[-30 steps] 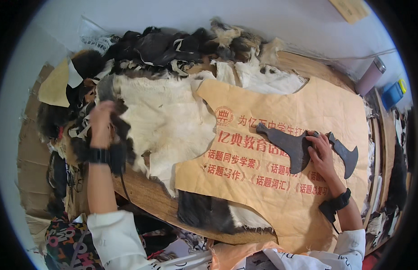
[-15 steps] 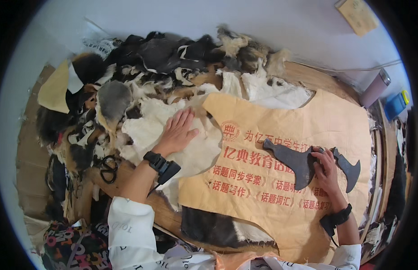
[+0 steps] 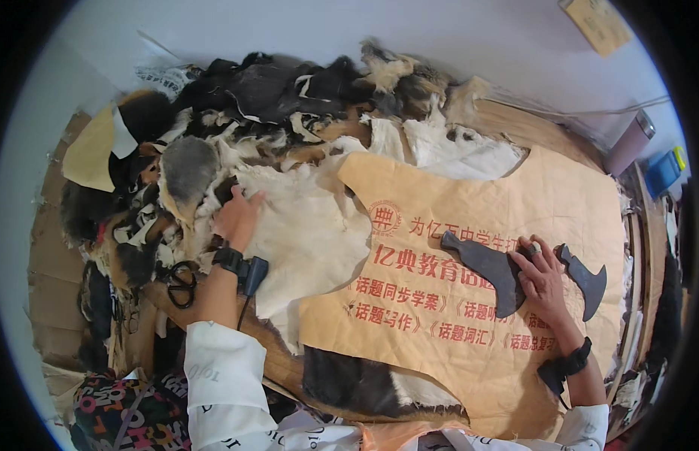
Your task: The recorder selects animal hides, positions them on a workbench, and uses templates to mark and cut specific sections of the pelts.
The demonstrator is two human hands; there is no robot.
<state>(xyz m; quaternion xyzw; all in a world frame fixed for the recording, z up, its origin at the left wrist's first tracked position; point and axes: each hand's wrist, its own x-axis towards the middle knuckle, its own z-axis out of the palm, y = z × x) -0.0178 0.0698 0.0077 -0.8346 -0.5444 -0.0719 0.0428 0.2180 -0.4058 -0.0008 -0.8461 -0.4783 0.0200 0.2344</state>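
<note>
A pale hide (image 3: 308, 240) lies spread flesh side up, partly under a tan paper pattern (image 3: 409, 331) with red print and curved cut-outs. My left hand (image 3: 236, 218) rests at the hide's left edge; its thumb stands apart, and the other fingers are bent and partly hidden. On the pattern lies flat dark metalwork: a broad curved piece (image 3: 488, 270) and a hooked piece (image 3: 586, 282), with my right hand (image 3: 543, 282) between them. Whether these are one tool or two, I cannot tell. My right fingers lie spread over the broad piece's right edge.
Fur scraps (image 3: 274, 86) in black, white and brown heap along the wall and left side. Dark-handled scissors (image 3: 182, 284) lie at left. A pinkish flask (image 3: 629, 143) and a blue container (image 3: 665, 173) stand at the right. A dark fur piece (image 3: 345, 379) shows below the pattern.
My left hand has moved left from the middle of the pale hide to its left edge, its fingers now bent. My right hand has shifted slightly, staying on the dark metal.
</note>
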